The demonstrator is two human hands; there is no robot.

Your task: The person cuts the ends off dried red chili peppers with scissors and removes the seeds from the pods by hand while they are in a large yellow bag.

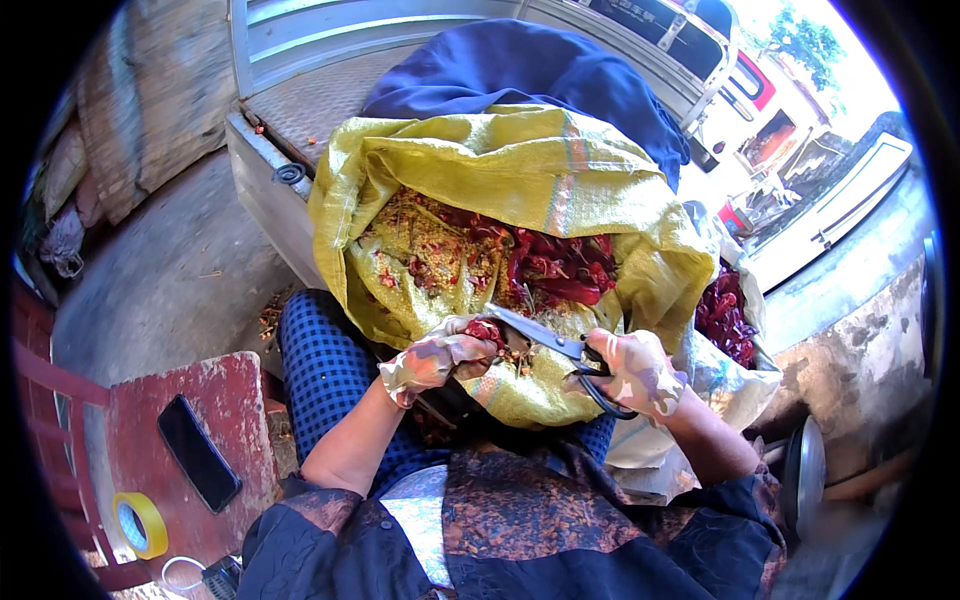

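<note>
Holding a dried red pepper [487,331] in L hand [440,358], fingers & thumb clenched round it, prob. to steady it close to the blades. Gripping scissors [545,335] in R hand [638,372], fingers closed round the handles, blades aimed L across to the pepper; likely angled so for control near the tips. Can't tell re: actual blade-pepper contact. Gloved on both, pale camo-type pattern, prob. for protection.

Pepper's spot: above near part of yellow sack [540,135], L of its middle. Sack's near edge apparently draped over checked trousers [325,350], likely to catch bits falling below the hands. Folded back at far edge, prob. for easy reach inside. Inside: loose seeds [435,250] toward L edge, pile of red peppers [565,265] toward far R edge.

Behind far edge of sack: blue cloth [520,65], on metal cart [330,85]. Just beside R edge: white sack [720,385] w/ more dark-red peppers [725,315], prob. placed there for reach of R hand.

On red wooden seat [225,390], to L: phone [200,455] about mid-seat, yellow tape roll [150,525] by near L corner; likely set aside, handy but clear of the scissors.
</note>
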